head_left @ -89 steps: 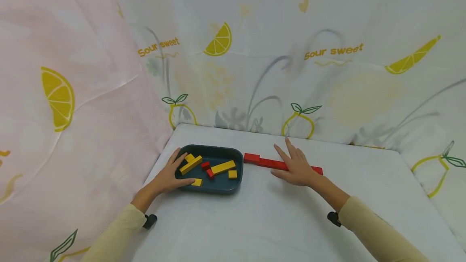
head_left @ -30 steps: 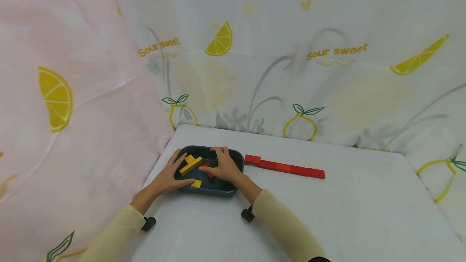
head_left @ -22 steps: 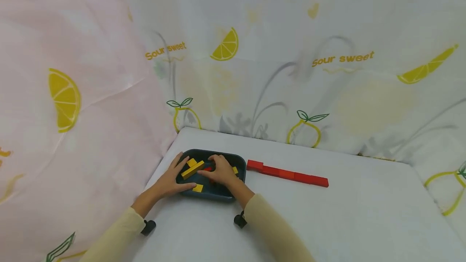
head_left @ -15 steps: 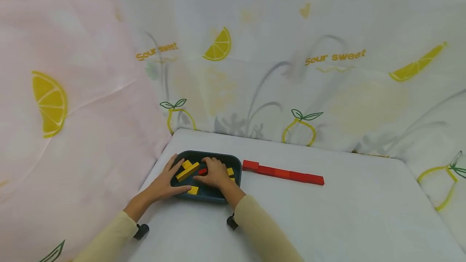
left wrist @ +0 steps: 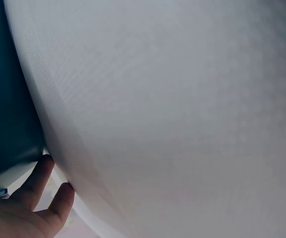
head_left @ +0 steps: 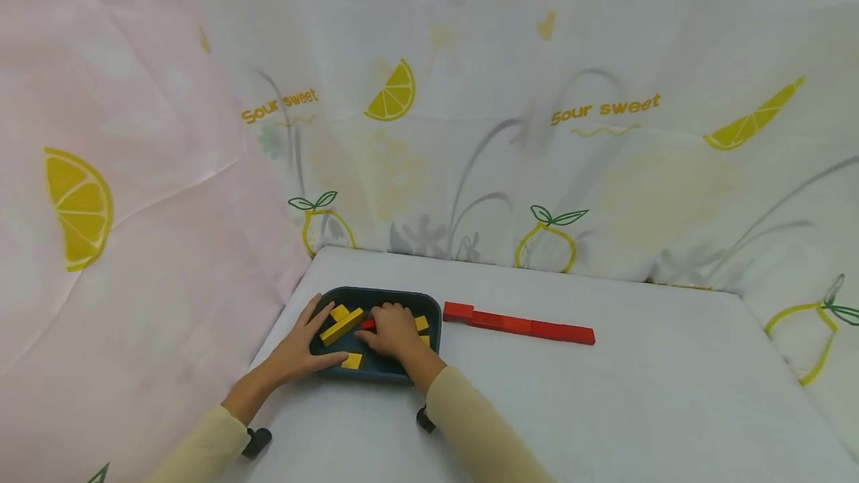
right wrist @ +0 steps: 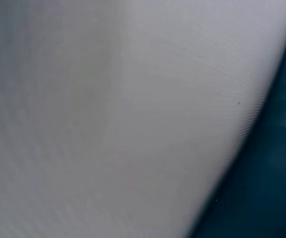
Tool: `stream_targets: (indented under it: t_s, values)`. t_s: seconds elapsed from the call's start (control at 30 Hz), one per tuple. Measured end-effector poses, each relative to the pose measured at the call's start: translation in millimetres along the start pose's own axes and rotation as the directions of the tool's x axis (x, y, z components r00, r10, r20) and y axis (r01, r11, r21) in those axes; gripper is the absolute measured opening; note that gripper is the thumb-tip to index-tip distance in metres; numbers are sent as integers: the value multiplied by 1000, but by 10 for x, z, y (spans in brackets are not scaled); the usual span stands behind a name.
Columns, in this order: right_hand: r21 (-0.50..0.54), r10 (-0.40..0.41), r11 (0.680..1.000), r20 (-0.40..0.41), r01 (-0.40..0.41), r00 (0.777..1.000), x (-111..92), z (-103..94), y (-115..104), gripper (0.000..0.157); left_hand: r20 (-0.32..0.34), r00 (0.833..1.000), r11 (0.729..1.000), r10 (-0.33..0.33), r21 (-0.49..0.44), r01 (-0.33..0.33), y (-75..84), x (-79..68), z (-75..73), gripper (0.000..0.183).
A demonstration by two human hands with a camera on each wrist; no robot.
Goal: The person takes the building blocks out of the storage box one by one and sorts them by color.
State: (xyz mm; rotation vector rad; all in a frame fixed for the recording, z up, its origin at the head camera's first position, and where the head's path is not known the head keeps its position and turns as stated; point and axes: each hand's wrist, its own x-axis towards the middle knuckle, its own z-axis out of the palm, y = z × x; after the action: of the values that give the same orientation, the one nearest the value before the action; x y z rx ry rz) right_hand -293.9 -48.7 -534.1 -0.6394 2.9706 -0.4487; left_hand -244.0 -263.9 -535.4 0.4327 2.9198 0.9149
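A: What was cut off?
B: The cloth walls, printed with lemons and "Sour sweet", ran past the frame, and the white table was cut off below. Both pale sleeves left the head view at the bottom.
A: And the tray?
B: The dark tray stood on the table's left part, partly covered by the hands. The right wrist view was blurred: table and tray wall.
A: Beside it?
B: A red row lay on the table, just right of the tray, its near-tray end standing taller.
A: The fingers?
B: The left hand was spread wide around the tray's left end. The right hand reached inside, fingers bent downward — tips hidden, so I couldn't tell whether they gripped anything.
A: And the smallest things?
B: All in the tray: a yellow bar near the left fingers, a yellow block by the left thumb, and a red block — partly hidden — beside the right hand.
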Motion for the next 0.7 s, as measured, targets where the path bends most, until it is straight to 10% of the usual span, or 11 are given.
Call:
stream_targets:
  t_s: [0.7]
  values:
    - [161, 34, 987, -107, -16, 994, 5, -65, -6, 32, 5, 1000, 1000, -10, -18, 11, 12, 18, -6, 102]
